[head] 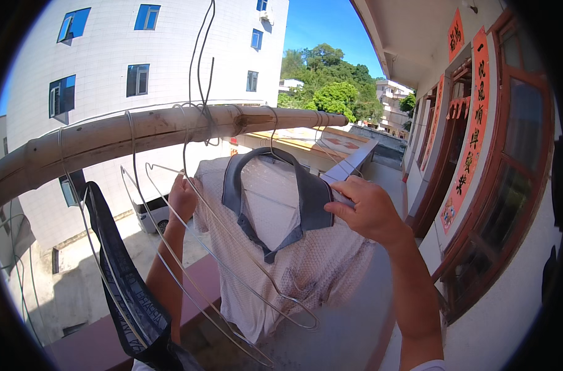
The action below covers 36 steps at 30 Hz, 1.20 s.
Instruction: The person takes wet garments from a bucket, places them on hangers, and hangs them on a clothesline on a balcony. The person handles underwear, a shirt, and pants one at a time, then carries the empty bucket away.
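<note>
A pale patterned polo shirt (258,287) with a grey collar (316,204) hangs from a wire hanger (273,127) on a bamboo pole (170,127). My right hand (367,208) pinches the shirt at the shoulder on the right, beside the collar. My left hand (183,197) is closed at the opposite shoulder edge; hanger wires partly cover its fingertips. Bare wire hangers (226,266) slant across the view in front of the shirt. Nearer on the left, a dark garment (133,287) with lettering inside hangs on another hanger.
Below the pole runs a balcony parapet (200,283), with a walkway (328,338) beside it. Red-framed windows (518,176) and red paper banners (471,125) line the right wall. Looped wire (200,55) rises above the pole. A parked vehicle (154,214) stands in the yard below.
</note>
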Motion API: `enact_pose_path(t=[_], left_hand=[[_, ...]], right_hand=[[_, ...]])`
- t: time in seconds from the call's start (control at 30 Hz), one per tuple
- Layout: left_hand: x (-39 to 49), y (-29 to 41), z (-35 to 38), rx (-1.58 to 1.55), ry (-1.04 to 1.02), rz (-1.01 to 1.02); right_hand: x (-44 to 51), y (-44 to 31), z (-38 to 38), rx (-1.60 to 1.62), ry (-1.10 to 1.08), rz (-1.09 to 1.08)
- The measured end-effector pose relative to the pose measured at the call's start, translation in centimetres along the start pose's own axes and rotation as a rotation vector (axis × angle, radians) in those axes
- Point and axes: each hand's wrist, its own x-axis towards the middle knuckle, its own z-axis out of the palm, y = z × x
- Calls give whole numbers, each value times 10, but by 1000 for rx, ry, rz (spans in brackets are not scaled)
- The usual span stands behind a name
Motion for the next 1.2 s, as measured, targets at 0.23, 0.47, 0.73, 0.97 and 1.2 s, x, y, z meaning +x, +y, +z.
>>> enact_pose_path(t=[0.23, 0.47, 0.73, 0.97, 1.2], left_hand=[[-62, 31, 29, 306, 219, 705], [-98, 33, 46, 196, 120, 466], [-180, -14, 48, 213, 136, 463], [-343, -59, 65, 227, -108, 248], [-341, -84, 78, 108, -270, -110]], right_hand=[[-10, -14, 4, -118, 166, -47], [-17, 4, 6, 359, -137, 236], [-39, -7, 33, -135, 314, 13], [-104, -14, 67, 558, 368, 258], [-178, 32, 89, 772, -152, 774]])
